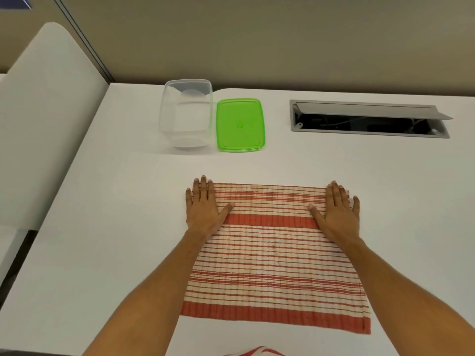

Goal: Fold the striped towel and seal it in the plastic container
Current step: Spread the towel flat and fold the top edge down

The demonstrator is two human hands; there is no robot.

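Observation:
The red-and-white striped towel [275, 255] lies flat on the white table [128, 227], spread out as a rectangle. My left hand [205, 206] presses flat on its far left corner, fingers apart. At the far right corner my right hand [339, 209] lies flat the same way. Neither hand grips anything. Beyond the towel stands the clear plastic container [186, 114], uncovered and with nothing inside. Its green lid [240, 124] lies flat on the table just to the right of it.
A grey cable hatch [370, 119] with its flap raised is set into the table at the back right. A white partition [46, 124] stands along the left side. A bit of red-and-white cloth [259, 352] shows at the bottom edge.

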